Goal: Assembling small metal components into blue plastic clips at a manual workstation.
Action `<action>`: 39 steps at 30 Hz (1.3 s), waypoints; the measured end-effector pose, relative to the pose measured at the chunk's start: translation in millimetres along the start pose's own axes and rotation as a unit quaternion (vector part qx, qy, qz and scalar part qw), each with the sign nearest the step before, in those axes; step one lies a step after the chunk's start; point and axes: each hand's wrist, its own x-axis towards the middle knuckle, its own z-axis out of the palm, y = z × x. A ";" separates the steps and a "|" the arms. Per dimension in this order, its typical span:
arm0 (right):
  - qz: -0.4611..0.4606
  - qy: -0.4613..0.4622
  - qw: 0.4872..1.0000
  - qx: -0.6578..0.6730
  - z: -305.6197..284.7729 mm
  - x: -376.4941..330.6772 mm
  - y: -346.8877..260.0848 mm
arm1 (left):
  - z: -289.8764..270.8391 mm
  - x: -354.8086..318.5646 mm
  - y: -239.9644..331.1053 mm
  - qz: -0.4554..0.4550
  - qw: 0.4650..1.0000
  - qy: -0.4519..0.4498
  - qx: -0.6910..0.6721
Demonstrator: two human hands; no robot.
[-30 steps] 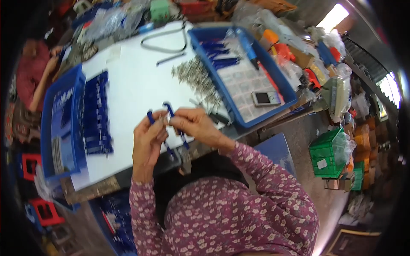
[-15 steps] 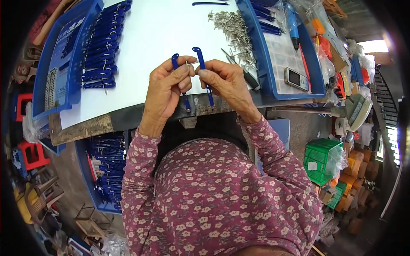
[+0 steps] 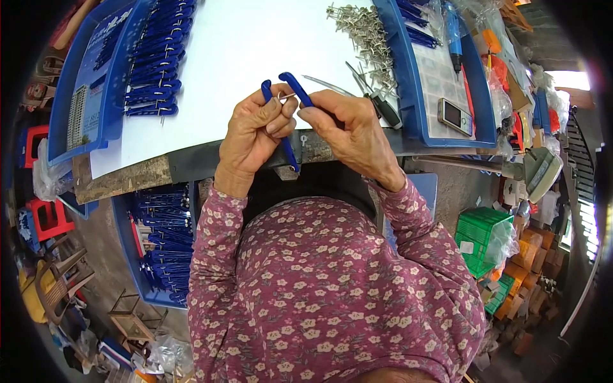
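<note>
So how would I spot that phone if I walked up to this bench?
Start at the white table and look to its right, where a blue tray with a pale lining sits beyond the person's right hand. The phone lies flat near that tray's near right corner. It is the only small silver slab with a dark screen; the things around it are blue handles and metal pins.

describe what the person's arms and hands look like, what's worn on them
Both arms are covered by long sleeves of mauve-purple cloth printed with small pale flowers, ending in snug cuffs at the wrists. The left hand and right hand are bare: no gloves. No rings, watch or bracelets can be seen from this view.
</note>
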 end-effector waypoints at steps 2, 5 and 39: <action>-0.077 0.027 0.996 -0.047 4.0 -0.9 -4.8 | -2.0 -1.5 -1.3 -0.006 0.999 -0.032 -0.037; -0.132 0.021 0.987 -0.086 7.0 0.1 -12.7 | -4.3 -9.1 -6.7 0.033 0.998 -0.005 -0.047; 0.075 0.011 0.973 0.219 4.0 -1.7 -1.2 | 21.7 -4.0 5.3 0.162 0.966 0.068 0.189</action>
